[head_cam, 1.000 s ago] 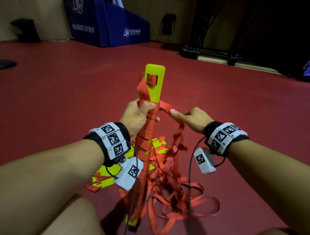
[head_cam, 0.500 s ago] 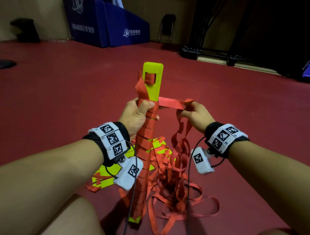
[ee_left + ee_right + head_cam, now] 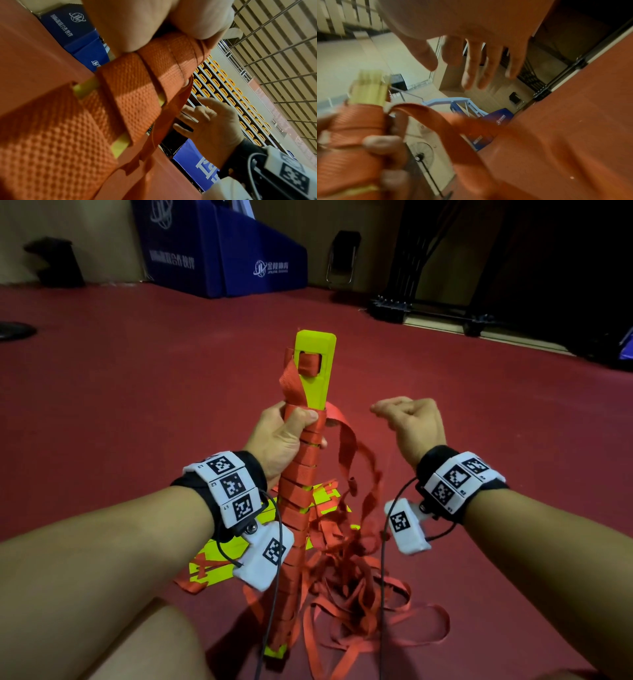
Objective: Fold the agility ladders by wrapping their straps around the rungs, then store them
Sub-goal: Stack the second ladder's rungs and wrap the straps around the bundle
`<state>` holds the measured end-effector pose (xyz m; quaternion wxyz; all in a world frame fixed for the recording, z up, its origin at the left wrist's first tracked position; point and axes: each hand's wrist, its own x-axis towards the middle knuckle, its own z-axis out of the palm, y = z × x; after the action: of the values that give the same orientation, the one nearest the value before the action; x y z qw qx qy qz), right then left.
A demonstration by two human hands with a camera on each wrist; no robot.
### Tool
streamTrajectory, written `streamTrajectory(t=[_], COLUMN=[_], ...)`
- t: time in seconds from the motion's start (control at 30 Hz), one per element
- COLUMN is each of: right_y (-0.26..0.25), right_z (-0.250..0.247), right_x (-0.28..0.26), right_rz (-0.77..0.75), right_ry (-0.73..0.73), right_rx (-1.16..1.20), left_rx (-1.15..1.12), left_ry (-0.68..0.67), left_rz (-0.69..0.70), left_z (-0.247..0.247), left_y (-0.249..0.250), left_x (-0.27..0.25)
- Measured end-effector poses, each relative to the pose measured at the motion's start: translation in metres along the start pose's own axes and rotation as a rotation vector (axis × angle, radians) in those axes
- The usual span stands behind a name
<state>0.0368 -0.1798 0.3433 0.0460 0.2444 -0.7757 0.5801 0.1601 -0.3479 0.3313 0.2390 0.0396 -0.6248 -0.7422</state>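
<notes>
A stack of yellow ladder rungs (image 3: 317,364) stands upright on the red floor, most of its length wound with red strap (image 3: 301,474). My left hand (image 3: 284,436) grips the wrapped bundle near its top, thumb pressing the latest turn. The free strap (image 3: 346,440) hangs slack from there into a tangled heap (image 3: 359,611). My right hand (image 3: 407,419) hovers to the right of the bundle, holding nothing. In the right wrist view its fingers (image 3: 479,60) are spread and straight above the strap (image 3: 436,119). In the left wrist view the wound strap (image 3: 133,94) fills the frame.
More yellow rungs with red strap (image 3: 219,559) lie flat on the floor behind my left wrist. Blue padded mats (image 3: 222,258), a folding chair (image 3: 342,254) and a black metal frame base (image 3: 428,309) stand along the far wall. My knee (image 3: 137,645) is at the lower left.
My right hand has let go of the strap it was pulling taut and has drawn away to the right. The strap now hangs slack. The left hand keeps its grip.
</notes>
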Motion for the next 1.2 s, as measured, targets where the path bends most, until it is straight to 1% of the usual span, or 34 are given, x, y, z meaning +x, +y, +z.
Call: streamTrajectory(t=[0.03, 0.07, 0.13, 0.2, 0.23, 0.27, 0.43, 0.5, 0.57, 0.67, 0.73, 0.83, 0.97, 1.2], right_y=[-0.005, -0.011, -0.022, -0.028, -0.029, -0.03, -0.027, -0.028, -0.031, -0.039, -0.04, -0.04, -0.041, -0.038], right_z=[0.002, 0.006, 0.014, 0.022, 0.026, 0.028, 0.02, 0.016, 0.015, 0.017, 0.019, 0.021, 0.021, 0.025], right_x=[-0.001, -0.003, -0.008, -0.014, -0.016, -0.019, -0.011, -0.011, -0.014, -0.019, -0.019, -0.019, -0.021, -0.023], right_rz=[-0.028, -0.048, -0.051, 0.016, 0.05, 0.059, -0.03, -0.042, -0.045, -0.034, -0.041, -0.064, -0.082, -0.136], right_ry=[0.006, -0.029, -0.198, -0.406, -0.484, -0.527, -0.507, -0.497, -0.48, -0.487, -0.461, -0.414, -0.42, -0.449], right_rx=[0.026, 0.056, 0.148, 0.247, 0.283, 0.288, 0.054, -0.025, -0.02, 0.069, 0.082, 0.038, -0.009, -0.166], left_rx=[0.001, -0.001, -0.009, -0.024, -0.034, -0.038, 0.03, 0.063, 0.098, 0.147, 0.165, 0.169, 0.181, 0.249], left_ry=[-0.007, -0.016, -0.031, -0.054, -0.067, -0.075, -0.093, -0.108, -0.105, -0.086, -0.082, -0.105, -0.128, -0.06], left_rz=[-0.004, -0.007, -0.006, 0.001, 0.005, 0.005, -0.021, -0.034, -0.038, -0.018, -0.036, -0.053, -0.062, -0.076], left_z=[0.0, 0.0, 0.001, 0.002, 0.003, 0.004, 0.002, 0.001, 0.0, -0.001, 0.001, 0.005, 0.009, 0.003], left_y=[0.0, 0.0, -0.001, -0.002, -0.003, -0.003, -0.004, -0.004, -0.006, -0.005, -0.005, -0.005, -0.004, -0.01], left_x=[0.0, 0.0, -0.001, -0.001, -0.001, -0.002, -0.003, -0.004, -0.006, -0.005, -0.004, -0.005, -0.007, -0.01])
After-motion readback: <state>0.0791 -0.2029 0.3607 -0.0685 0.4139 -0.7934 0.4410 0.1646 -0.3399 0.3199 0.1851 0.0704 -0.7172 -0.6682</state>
